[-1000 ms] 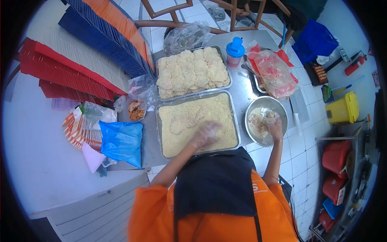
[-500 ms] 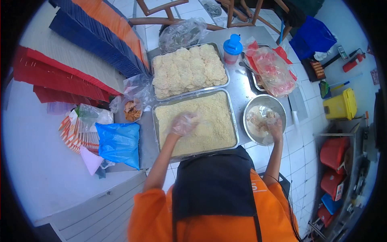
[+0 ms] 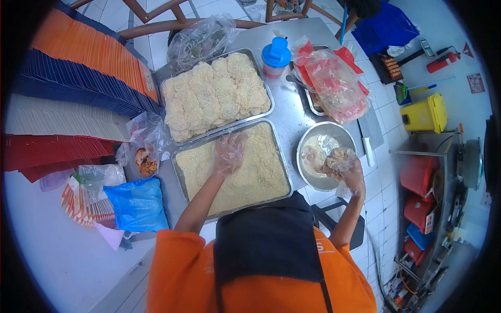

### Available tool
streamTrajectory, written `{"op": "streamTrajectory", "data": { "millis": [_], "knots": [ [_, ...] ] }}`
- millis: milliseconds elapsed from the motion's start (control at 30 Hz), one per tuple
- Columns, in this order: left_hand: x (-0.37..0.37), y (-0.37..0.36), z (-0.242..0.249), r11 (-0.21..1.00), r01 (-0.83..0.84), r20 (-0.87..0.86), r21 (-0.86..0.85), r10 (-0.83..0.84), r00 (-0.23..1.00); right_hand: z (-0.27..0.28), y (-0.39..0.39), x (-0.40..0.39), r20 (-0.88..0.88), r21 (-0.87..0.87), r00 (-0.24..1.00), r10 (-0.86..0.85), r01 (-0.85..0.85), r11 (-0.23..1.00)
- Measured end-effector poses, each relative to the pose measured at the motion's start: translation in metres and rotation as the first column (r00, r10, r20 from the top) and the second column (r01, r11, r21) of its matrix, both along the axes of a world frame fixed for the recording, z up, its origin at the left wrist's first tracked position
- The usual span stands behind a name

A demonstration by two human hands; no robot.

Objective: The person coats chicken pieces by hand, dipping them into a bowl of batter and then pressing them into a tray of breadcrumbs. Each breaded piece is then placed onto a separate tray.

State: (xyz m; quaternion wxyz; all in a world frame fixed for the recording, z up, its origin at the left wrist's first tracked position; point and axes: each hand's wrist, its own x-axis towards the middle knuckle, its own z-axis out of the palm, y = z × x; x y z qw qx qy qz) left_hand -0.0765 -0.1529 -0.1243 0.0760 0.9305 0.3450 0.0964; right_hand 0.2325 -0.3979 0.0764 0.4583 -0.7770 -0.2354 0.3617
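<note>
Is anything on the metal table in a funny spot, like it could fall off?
Maybe the white-handled knife: its handle seems to poke out past the edge of the grey metal table, so it might get bumped. The round silver bowl beside it seems to overhang too.

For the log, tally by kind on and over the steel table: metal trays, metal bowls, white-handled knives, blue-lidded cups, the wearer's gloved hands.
Metal trays: 3 (crumb tray, coated-piece tray, small tray)
Metal bowl: 1
White-handled knife: 1
Blue-lidded cup: 1
Gloved hands: 2 (left hand, right hand)
Total: 8
</note>
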Motion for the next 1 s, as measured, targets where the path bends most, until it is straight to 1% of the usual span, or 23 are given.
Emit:
{"op": "streamTrajectory", "data": {
  "millis": [67,100,167,200,267,300,367,400,433,467,500,567,600,667,700,733,767,833,867,900,933,967,1000],
  "knots": [
    [0.003,0.001,0.036,0.990,0.114,-0.123,0.086,-0.103,0.987,0.005,0.003,-0.004,-0.038,0.044,0.999,0.001,0.001,0.999],
    [0.004,0.000,0.049,0.991,0.108,-0.133,0.085,-0.096,0.986,0.007,0.005,-0.008,-0.049,0.044,0.999,0.008,-0.005,0.999],
    [0.004,0.001,0.064,0.996,0.069,-0.075,-0.050,-0.073,0.995,0.015,0.011,-0.014,-0.093,0.105,0.994,-0.053,0.062,0.993],
    [0.002,0.004,0.061,0.997,0.059,-0.080,-0.043,-0.062,0.995,0.020,0.014,-0.017,-0.070,0.035,0.996,-0.061,0.063,0.997],
    [-0.004,0.008,0.053,0.985,0.058,0.272,-0.162,-0.012,0.962,0.009,0.011,-0.011,-0.060,0.038,0.998,0.004,-0.002,0.999],
    [-0.010,0.007,0.053,0.987,0.053,0.272,-0.152,-0.009,0.962,0.004,0.008,-0.006,-0.044,0.034,0.997,0.059,-0.057,0.998],
    [-0.018,0.002,0.074,0.981,-0.184,0.174,-0.062,0.192,0.966,0.000,0.003,-0.003,-0.023,0.068,0.997,0.079,-0.077,0.995],
    [-0.022,-0.001,0.088,0.981,-0.188,0.176,-0.057,0.195,0.965,0.000,0.001,-0.003,-0.007,0.088,0.995,0.097,-0.096,0.991],
    [-0.025,-0.005,0.116,0.931,-0.298,-0.079,-0.209,0.288,0.954,0.002,0.001,-0.004,-0.007,0.093,0.995,0.101,-0.100,0.991],
    [-0.028,-0.010,0.132,0.843,-0.433,-0.338,-0.320,0.325,0.883,0.006,0.003,-0.005,-0.039,0.086,0.997,0.062,-0.059,0.995],
    [-0.033,-0.019,0.133,0.842,-0.438,-0.338,-0.316,0.331,0.881,0.009,0.004,-0.007,-0.072,0.078,0.997,0.023,-0.018,0.997],
    [-0.044,-0.041,0.132,0.943,-0.328,-0.401,-0.053,0.281,0.872,0.014,0.006,-0.012,-0.035,0.100,0.998,0.054,-0.050,0.994],
    [-0.049,-0.051,0.121,0.941,-0.335,-0.402,-0.045,0.290,0.869,0.014,0.007,-0.015,0.002,0.117,0.997,0.075,-0.075,0.990],
    [-0.058,-0.061,0.065,0.948,-0.303,-0.309,0.095,0.318,0.897,0.007,0.005,-0.017,-0.013,0.147,0.997,0.078,-0.075,0.986],
    [-0.066,-0.056,0.027,0.948,-0.302,-0.307,0.105,0.320,0.897,0.003,0.003,-0.017,-0.024,0.167,0.997,0.074,-0.069,0.984],
    [-0.074,-0.048,-0.014,0.915,-0.333,0.141,-0.227,0.369,0.918,-0.002,0.001,-0.015,-0.023,0.177,0.997,0.071,-0.066,0.982],
    [-0.079,-0.042,-0.034,0.836,-0.181,0.524,-0.518,0.478,0.705,-0.008,-0.002,-0.012,0.040,0.176,0.994,0.099,-0.105,0.979],
    [-0.090,-0.039,-0.031,0.815,-0.155,0.478,-0.558,0.469,0.743,-0.005,-0.005,-0.011,0.111,0.181,0.986,0.121,-0.140,0.974],
    [-0.095,-0.038,-0.029,0.784,-0.139,0.422,-0.605,0.463,0.779,0.002,-0.006,-0.013,0.059,0.152,0.993,0.105,-0.113,0.982],
    [-0.100,-0.035,-0.026,0.791,-0.134,0.430,-0.596,0.456,0.779,0.006,-0.006,-0.014,0.006,0.124,0.996,0.089,-0.089,0.988],
    [-0.105,-0.033,-0.015,0.719,0.058,0.599,-0.692,0.528,0.602,0.004,-0.007,-0.014,0.009,0.134,0.996,0.087,-0.088,0.987],
    [-0.106,-0.033,0.000,0.643,0.271,0.693,-0.716,0.610,0.383,-0.001,-0.009,-0.012,0.048,0.173,0.993,0.103,-0.110,0.979],
    [-0.103,-0.034,0.032,0.650,0.272,0.699,-0.710,0.606,0.379,-0.004,-0.011,-0.010,0.089,0.210,0.989,0.120,-0.136,0.968]
  ]
}}
